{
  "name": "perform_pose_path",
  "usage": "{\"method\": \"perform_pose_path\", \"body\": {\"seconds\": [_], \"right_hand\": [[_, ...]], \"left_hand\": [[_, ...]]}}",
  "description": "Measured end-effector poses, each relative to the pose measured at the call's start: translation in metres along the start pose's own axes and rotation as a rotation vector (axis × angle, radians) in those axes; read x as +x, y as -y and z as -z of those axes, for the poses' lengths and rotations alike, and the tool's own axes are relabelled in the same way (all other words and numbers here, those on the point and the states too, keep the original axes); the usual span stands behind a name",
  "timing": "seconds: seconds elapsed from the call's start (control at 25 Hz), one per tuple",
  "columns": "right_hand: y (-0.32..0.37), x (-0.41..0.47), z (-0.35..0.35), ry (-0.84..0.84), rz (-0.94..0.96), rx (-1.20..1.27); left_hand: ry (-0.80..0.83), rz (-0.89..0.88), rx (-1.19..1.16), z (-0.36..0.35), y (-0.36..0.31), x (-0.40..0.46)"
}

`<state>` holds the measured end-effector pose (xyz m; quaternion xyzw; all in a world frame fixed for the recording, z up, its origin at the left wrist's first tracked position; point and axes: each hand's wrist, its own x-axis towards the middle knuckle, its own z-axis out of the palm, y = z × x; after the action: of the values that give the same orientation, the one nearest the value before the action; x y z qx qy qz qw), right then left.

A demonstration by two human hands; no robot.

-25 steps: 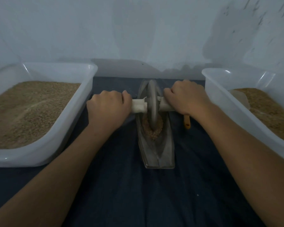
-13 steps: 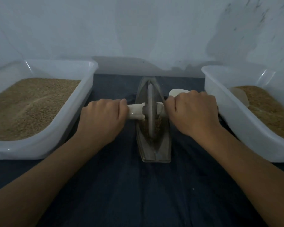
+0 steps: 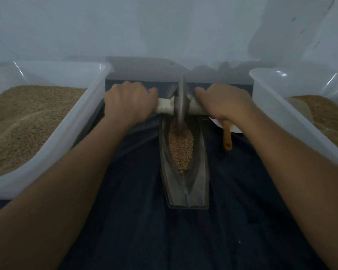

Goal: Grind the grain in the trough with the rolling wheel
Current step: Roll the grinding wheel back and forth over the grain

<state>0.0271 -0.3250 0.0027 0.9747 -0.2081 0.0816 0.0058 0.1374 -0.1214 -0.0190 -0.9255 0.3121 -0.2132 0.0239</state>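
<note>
Head view: a rolling wheel stands at the trough's twelve o'clock end, grain heaped toward six. The left hand and right hand each clench the axle. Roll straight back with even downward pressure, keeping the wheel upright.

Both forearms are extended forward, bare. The left hand and right hand are held knuckles-up, level with each other, fingers curled closed around the axle handle.
</note>
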Motion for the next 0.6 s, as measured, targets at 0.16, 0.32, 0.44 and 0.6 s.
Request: {"method": "perform_pose_path", "body": {"seconds": [0.16,0.32,0.44,0.6], "right_hand": [[0.004,-0.078,-0.02,-0.372,0.06,-0.132],[0.006,-0.107,-0.019,-0.626,0.157,0.052],[0.007,-0.082,-0.018,-0.58,0.117,-0.029],[-0.006,-0.006,-0.011,-0.156,0.076,-0.081]], "left_hand": [[-0.172,-0.35,0.09,0.02,0.002,-0.079],[-0.073,-0.265,0.102,0.016,0.008,-0.118],[-0.121,-0.273,0.154,0.016,0.006,-0.1],[-0.016,-0.128,0.167,0.009,-0.001,-0.019]]}}
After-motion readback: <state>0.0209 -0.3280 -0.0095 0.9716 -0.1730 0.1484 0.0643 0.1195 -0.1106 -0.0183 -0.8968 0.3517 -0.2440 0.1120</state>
